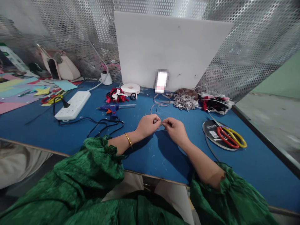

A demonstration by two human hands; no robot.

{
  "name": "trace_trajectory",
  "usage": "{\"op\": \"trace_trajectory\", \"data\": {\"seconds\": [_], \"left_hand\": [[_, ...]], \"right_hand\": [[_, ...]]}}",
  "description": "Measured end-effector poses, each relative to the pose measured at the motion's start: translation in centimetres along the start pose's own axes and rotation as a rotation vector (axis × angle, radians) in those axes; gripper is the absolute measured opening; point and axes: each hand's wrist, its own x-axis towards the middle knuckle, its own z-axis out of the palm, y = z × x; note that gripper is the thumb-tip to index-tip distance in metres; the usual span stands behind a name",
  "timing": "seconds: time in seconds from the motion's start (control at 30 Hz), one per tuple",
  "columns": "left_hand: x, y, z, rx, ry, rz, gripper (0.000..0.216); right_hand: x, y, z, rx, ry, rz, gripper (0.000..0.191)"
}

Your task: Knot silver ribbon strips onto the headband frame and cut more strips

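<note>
My left hand and my right hand meet above the middle of the blue table. Both are closed in a pinch, thumb against fingers, with the fingertips almost touching. A tiny dark thing sits between the fingertips, too small to name. Just beyond my hands, a thin grey ribbon lies in loose loops. It leads toward a heap of cut grey ribbon pieces. A blue glue gun with a clear glue stick lies to the left of my left hand.
At right, red-and-yellow-handled scissors rest on a black ribbon spool. Behind stand a blurred phone and a white board. Red bows, a white ribbon roll, a power strip and coloured paper lie leftward.
</note>
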Motion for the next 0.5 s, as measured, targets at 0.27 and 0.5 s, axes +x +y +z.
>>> {"op": "trace_trajectory", "data": {"seconds": [0.27, 0.5], "left_hand": [[0.11, -0.37, 0.23, -0.199, -0.071, -0.049, 0.016], [0.26, -0.23, 0.35, -0.405, -0.102, -0.03, 0.012]], "right_hand": [[0.32, 0.33, 0.16, 0.408, -0.056, 0.162, 0.02], [0.49, 0.24, -0.19, 0.742, -0.087, 0.337, 0.021]]}}
